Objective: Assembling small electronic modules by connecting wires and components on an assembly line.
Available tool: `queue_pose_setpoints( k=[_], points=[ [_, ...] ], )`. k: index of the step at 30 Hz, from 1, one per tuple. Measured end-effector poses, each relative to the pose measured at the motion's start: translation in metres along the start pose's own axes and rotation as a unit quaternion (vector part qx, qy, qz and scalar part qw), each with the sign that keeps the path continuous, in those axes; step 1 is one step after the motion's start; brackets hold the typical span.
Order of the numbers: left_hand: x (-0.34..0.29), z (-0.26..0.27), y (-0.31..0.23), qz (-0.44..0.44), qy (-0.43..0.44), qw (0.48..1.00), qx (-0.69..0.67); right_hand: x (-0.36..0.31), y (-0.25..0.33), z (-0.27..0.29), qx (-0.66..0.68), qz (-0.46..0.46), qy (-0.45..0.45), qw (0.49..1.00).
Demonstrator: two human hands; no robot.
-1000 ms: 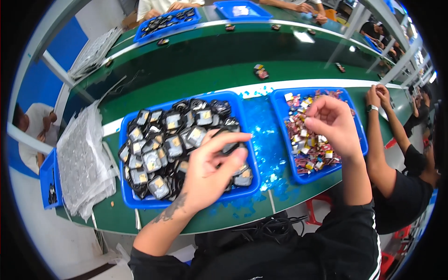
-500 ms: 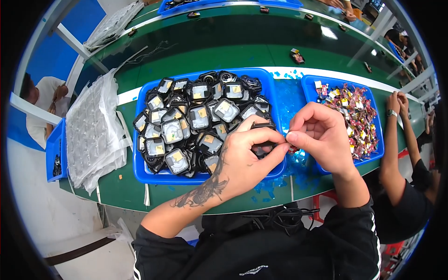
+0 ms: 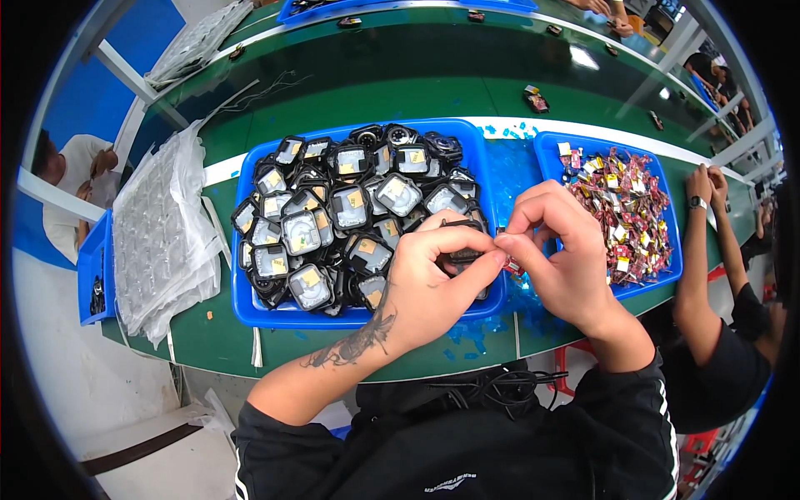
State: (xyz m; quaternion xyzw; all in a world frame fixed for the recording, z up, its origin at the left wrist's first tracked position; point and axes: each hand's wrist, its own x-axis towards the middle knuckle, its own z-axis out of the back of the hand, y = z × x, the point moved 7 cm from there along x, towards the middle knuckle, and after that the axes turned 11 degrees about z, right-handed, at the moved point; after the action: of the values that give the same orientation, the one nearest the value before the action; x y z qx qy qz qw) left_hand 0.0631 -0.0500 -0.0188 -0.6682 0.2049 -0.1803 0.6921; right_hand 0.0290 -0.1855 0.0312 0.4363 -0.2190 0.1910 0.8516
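My left hand (image 3: 421, 287) is closed around a black watch case (image 3: 455, 267), mostly hidden by the fingers, over the right edge of a blue tray (image 3: 250, 316). My right hand (image 3: 562, 258) pinches with thumb and forefinger against the left fingertips; what lies in that pinch is too small to make out. A small reddish piece (image 3: 513, 266) shows just below the meeting fingertips. Heaped in the tray are several black watch cases (image 3: 350, 207) with clear or whitish faces and yellowish stickers.
A second blue tray (image 3: 546, 160) at the right holds many small red, yellow and white parts (image 3: 625, 212). Blue film scraps (image 3: 510, 179) litter the green table (image 3: 400, 104) between the trays. White plastic trays (image 3: 162, 237) are stacked left. Co-workers sit at both sides.
Both hands have shifted slightly left and stay together at the watch case. The right fingers are a little more extended. The whole view has moved slightly.
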Motion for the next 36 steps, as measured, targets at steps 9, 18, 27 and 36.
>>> queue_pose_setpoints(
  k=[9, 18, 27, 36],
  points=[
    [0.002, 0.0, 0.005, 0.0, 0.007, 0.999, -0.05, -0.001, -0.018, 0.021, -0.126, 0.001, 0.089, 0.988],
    [-0.002, -0.015, 0.009, 0.05, 0.162, 0.971, -0.171, -0.012, -0.02, -0.003, 0.271, -0.075, 0.076, 0.956],
    [-0.003, -0.005, -0.003, 0.013, 0.059, 0.986, -0.154, -0.018, -0.005, 0.018, 0.071, -0.081, 0.001, 0.994],
    [-0.004, -0.01, 0.0, 0.034, 0.13, 0.977, -0.165, -0.005, 0.019, 0.0, -0.077, -0.022, 0.005, 0.997]
  ],
)
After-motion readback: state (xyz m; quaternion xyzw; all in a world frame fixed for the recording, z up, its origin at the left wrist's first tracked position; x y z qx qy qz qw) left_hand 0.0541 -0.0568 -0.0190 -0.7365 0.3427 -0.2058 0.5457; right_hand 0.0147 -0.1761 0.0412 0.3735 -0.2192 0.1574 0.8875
